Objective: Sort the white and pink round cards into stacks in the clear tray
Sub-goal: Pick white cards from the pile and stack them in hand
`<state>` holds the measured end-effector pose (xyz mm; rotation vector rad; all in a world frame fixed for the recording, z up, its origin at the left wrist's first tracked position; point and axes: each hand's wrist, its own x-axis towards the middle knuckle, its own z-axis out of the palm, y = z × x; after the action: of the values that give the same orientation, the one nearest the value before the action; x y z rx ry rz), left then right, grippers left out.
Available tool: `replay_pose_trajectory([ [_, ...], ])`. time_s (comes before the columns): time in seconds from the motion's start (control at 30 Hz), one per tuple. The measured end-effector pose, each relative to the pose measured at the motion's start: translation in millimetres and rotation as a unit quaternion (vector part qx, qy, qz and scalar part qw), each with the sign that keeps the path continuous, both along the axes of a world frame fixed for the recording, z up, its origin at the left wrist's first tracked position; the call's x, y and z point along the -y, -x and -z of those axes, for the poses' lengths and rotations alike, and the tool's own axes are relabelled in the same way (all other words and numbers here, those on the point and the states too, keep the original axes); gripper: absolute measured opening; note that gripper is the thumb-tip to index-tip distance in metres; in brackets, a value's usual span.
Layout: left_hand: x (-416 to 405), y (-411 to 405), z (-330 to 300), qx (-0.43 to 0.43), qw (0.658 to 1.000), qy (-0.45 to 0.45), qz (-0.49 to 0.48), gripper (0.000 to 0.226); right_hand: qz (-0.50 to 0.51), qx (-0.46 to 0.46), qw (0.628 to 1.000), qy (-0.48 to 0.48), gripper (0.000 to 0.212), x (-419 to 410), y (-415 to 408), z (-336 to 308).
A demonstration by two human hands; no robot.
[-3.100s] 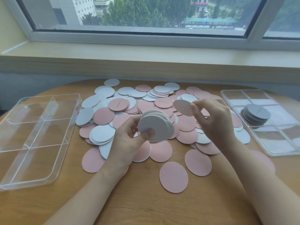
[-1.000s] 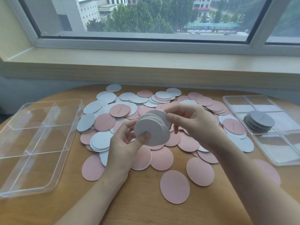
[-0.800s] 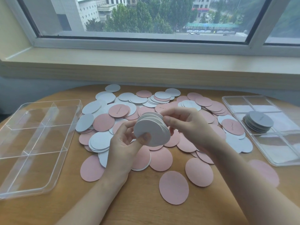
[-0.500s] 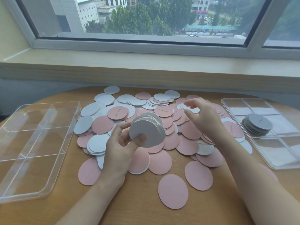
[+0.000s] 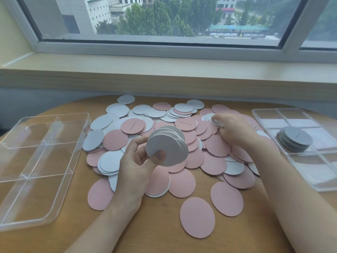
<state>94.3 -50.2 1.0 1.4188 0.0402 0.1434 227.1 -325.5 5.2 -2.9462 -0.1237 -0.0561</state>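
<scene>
A round wooden table (image 5: 164,240) sits under a big window (image 5: 164,17), and a wide pile of white and pink round paper cards (image 5: 215,157) covers its middle. On the left edge of the table lies a big clear plastic tray (image 5: 11,223) with thin walls that split it into boxes, and no cards show in it. On the right edge lies another clear plastic tray (image 5: 321,189), also split into boxes, and one short stack of white round cards (image 5: 295,138) sits in a box near its middle. The left hand (image 5: 136,167) is held up over the near side of the pile. Its thumb and curled fingers grip a fanned bunch of white round cards (image 5: 167,145), with the thumb pressed on the front card and the fingers behind. The bunch stands up on its edge, tilted a little, above the pink cards that lie flat below it. The right hand (image 5: 235,130) is lower and farther back, resting on the pile toward the right tray. Its fingertips are bent and pinch the edge of a white round card (image 5: 209,117) that lies among a few other white ones at the far side of the pile. Three pink round cards lie alone on the bare wood near the front, and one of them, a single pink card (image 5: 197,217), is closest.
</scene>
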Motion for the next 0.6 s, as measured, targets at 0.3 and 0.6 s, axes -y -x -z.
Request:
replay_pose_trajectory([
  [0.3,-0.5,0.7,0.0,0.002,1.0,-0.01,0.005,0.046,0.023,0.081,0.996,-0.041,0.027,5.4,4.6,-3.6],
  [0.6,-0.9,1.4,-0.7,0.006,1.0,-0.008,0.002,0.048,0.105,0.266,0.939,-0.192,0.024,6.6,26.6,-25.5],
])
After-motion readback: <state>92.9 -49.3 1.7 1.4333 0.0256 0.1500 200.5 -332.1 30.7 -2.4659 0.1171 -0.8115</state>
